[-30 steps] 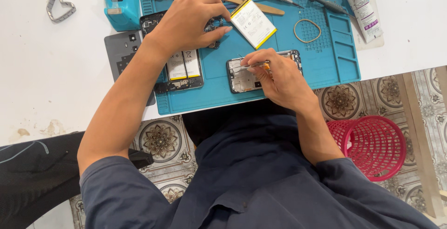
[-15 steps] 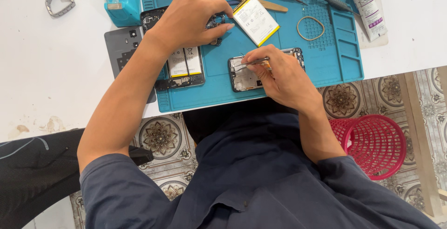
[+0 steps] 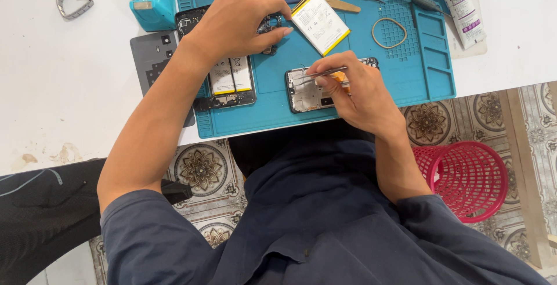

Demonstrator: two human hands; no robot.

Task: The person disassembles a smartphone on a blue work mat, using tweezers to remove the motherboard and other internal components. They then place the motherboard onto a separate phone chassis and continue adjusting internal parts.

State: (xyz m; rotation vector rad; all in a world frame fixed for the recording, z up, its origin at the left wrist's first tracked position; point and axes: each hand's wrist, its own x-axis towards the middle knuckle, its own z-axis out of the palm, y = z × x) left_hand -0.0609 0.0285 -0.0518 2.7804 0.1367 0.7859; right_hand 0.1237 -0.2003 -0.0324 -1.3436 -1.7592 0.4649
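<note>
right hand pinches metal tweezers, tips over the opened phone frame lying on the blue work mat near its front edge. left hand grips a white-and-yellow battery at its corner, tilted above the mat. second opened phone under the left wrist. rubber band lies right of the battery; red basket on the floor, off the white surface.

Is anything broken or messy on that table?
The phone under the right hand lies opened, its insides bare, its battery out on the blue mat. Brownish stains mark the white table.
</note>
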